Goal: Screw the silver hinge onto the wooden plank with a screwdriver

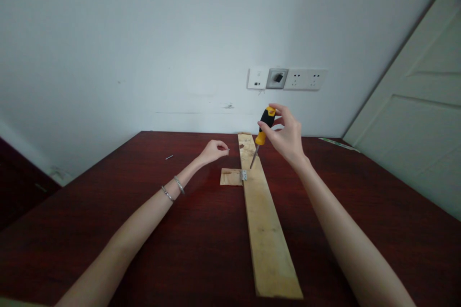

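A long pale wooden plank [265,230] lies lengthwise on the dark red table [180,249]. A small wooden block [231,177] sits against the plank's left edge, joined to it by a small metal hinge [244,175]. My right hand [286,135] grips a yellow and black screwdriver [262,133], tilted, with its tip down on the plank just right of the hinge. My left hand [213,151] hovers left of the plank with fingers pinched on a small screw [228,149]. Two bracelets are on my left wrist.
A loose screw [169,157] lies on the table to the far left. A row of wall sockets [287,78] is mounted on the white wall behind the table. A white door [418,105] stands at the right.
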Demonstrator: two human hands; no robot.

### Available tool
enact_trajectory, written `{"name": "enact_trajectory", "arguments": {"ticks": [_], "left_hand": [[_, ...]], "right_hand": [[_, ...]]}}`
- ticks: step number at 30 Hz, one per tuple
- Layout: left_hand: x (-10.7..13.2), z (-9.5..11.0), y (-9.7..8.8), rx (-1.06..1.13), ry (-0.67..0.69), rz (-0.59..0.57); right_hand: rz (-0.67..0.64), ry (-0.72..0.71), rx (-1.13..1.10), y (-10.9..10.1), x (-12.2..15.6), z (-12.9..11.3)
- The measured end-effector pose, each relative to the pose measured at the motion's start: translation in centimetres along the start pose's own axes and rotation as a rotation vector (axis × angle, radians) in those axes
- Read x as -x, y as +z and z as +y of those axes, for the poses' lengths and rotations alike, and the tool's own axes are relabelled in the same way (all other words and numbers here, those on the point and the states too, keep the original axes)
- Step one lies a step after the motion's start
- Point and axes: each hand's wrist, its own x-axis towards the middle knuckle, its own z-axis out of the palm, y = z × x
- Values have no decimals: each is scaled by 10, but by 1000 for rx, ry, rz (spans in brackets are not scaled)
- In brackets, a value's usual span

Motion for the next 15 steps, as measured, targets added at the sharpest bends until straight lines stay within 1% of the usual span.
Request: {"name": "enact_trajectory", "arguments": {"ticks": [1, 5, 8, 11, 15], "left_hand": [[-4, -5, -13, -152, -53, -64], [-17, -31, -67, -365, -222, -61], [-21, -53, -98, -495, -356, -87], [-18, -71, -117, -585, -461, -131], [-6, -86, -128, -664, -532, -189]], "right_hand": [[2, 0, -3, -1, -1, -1], [8, 1, -7, -5, -2, -4], [17, 3, -7, -7, -3, -4], [16, 14, -6, -8, -3, -4], [16, 25, -21, -7, -3, -3]]}}
